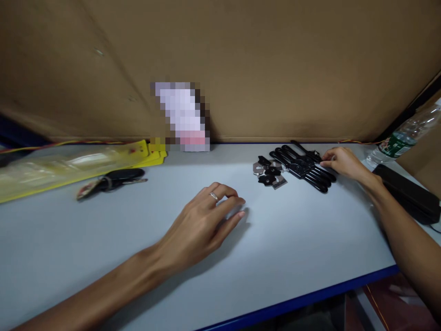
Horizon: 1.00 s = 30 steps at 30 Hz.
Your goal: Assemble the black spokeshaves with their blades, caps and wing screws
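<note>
My left hand (206, 216), with a ring on one finger, hovers or rests low over the middle of the table. Its fingers curl loosely and stay apart, holding nothing. At the right, my right hand (344, 162) is beside a pile of black long-handled pieces (301, 166). Thumb and index finger come together at the pile's right edge; what is between them, if anything, is hidden. Left of that pile lie several small black shaped plates (270, 171) and flat grey metal plates (279, 183), partly overlapping.
Keys with a black fob (122, 177) lie at the left, near yellow-edged clear plastic packaging (86, 161). A water bottle (396, 145) and a black case (408, 193) stand at the right. A cardboard wall (258, 69) rises behind; the table has a blue front edge (303, 299).
</note>
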Motion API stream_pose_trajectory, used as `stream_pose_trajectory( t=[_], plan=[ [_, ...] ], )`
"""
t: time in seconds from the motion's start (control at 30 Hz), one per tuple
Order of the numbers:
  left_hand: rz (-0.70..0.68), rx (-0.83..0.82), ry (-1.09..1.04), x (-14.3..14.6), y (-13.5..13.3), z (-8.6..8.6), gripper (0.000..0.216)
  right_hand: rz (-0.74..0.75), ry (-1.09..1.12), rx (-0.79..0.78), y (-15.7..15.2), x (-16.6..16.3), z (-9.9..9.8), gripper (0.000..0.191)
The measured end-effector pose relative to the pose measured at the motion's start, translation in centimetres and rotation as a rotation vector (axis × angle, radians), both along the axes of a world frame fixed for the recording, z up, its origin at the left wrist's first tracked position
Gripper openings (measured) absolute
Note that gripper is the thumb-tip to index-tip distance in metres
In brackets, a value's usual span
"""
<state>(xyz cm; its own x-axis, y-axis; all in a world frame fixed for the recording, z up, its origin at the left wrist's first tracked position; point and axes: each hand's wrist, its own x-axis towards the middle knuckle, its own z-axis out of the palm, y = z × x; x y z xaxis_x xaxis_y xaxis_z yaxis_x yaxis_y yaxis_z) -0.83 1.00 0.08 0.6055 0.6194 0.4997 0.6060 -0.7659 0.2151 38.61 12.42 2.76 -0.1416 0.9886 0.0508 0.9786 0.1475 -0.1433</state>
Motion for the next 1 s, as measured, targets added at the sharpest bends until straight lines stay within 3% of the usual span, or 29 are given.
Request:
stream_pose_trajectory(
  t=[0.33, 0.53, 0.73, 1.0],
  plan=[
    [-0.011, -0.041, -0.012, -0.2, 0.0, -0.7, 0.02, 0.041, 0.045, -0.01, -0.5, -0.9, 0.0, 0.013],
    [-0.02, -0.029, -0.017, 0.0, 0.0, -0.4, 0.018, 0.009, -0.01, 0.056, -1.8, -2.1, 1.6, 0.018],
    [-0.032, -0.027, 0.01, 0.1, -0.1, 0.1, 0.017, 0.172, -0.077, -0.116, -4.6, -4.6, 2.6, 0.021],
    [-0.039, -0.027, 0.014, 0.1, -0.1, 0.1, 0.017, 0.142, -0.108, -0.188, -5.9, -6.3, 1.7, 0.009]
  ],
)
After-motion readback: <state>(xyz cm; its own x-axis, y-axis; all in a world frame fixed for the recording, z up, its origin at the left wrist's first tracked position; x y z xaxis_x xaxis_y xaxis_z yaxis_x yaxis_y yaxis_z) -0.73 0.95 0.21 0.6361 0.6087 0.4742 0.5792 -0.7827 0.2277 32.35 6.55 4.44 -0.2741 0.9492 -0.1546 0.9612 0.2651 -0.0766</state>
